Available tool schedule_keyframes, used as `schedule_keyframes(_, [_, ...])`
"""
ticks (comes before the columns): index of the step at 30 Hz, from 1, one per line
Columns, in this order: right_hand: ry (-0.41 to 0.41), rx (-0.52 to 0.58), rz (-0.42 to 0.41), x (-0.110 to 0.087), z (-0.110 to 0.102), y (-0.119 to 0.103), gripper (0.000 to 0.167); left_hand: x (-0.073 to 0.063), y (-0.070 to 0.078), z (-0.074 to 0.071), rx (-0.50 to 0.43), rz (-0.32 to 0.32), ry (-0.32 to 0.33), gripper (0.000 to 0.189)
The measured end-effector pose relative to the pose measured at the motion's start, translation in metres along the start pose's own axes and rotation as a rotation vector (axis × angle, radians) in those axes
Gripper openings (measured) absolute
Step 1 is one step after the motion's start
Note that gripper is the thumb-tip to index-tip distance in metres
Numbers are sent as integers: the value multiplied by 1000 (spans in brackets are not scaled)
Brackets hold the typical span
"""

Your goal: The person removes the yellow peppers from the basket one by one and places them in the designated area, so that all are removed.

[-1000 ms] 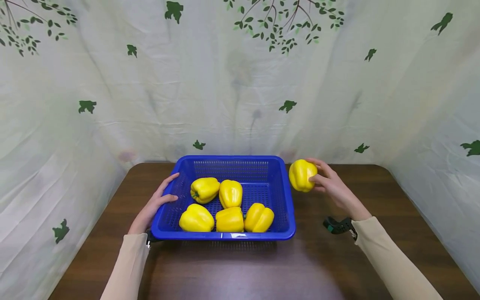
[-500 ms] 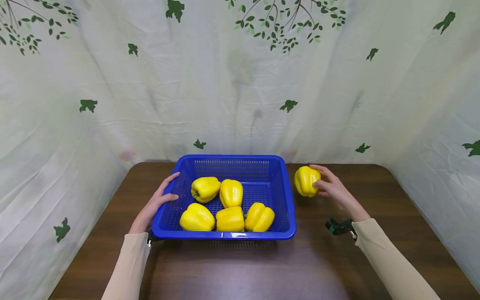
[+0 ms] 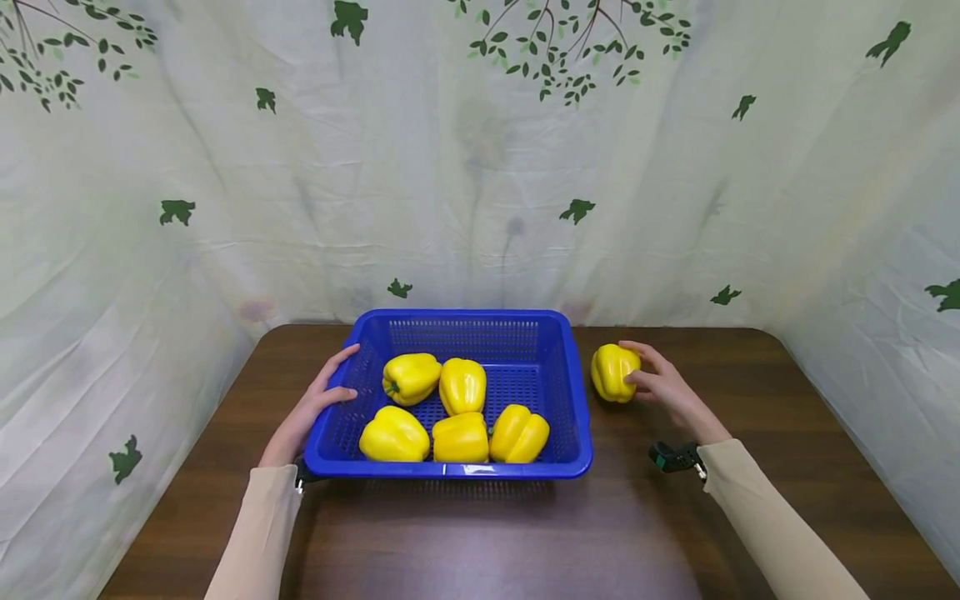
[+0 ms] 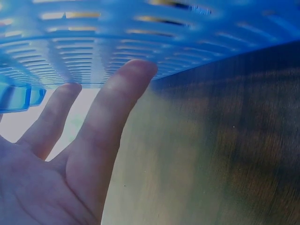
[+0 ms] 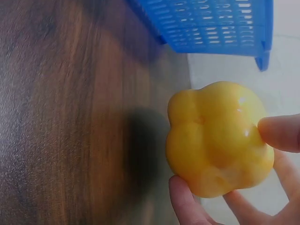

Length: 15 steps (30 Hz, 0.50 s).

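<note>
My right hand [image 3: 667, 387] holds a yellow bell pepper [image 3: 613, 373] just right of the blue plastic basket [image 3: 582, 417]. In the right wrist view, thumb and fingers are spread around the bell pepper [image 5: 215, 140], its lobed end facing the camera; a dark shadow lies on the wood beside it. My left hand [image 3: 313, 408] rests against the basket's left side, its fingers extended at the rim. The left wrist view shows straight fingers [image 4: 110, 108] touching the slotted wall [image 4: 187, 51]. Inside the basket lie several yellow bell peppers, one [image 3: 411, 378] with its green stem showing.
The basket stands near the back of a dark brown wooden table [image 3: 480, 542]. A pale curtain [image 3: 480, 208] with printed green leaves hangs behind the table and along both sides.
My right hand has moved the bell pepper a little right and lower, away from the basket's rim. The left hand and the basket have stayed in place.
</note>
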State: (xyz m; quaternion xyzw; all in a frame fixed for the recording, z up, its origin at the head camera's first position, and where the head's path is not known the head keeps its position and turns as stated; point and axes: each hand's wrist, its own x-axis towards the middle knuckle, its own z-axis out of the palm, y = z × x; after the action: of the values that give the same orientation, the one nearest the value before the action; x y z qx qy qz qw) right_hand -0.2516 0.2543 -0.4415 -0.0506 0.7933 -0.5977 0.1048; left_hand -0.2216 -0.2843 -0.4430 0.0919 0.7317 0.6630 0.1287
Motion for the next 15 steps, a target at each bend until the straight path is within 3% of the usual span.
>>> schedule_keyframes(15, [-16,-21,-15,7,6,4,60,2,-1,0,1,22,3,68])
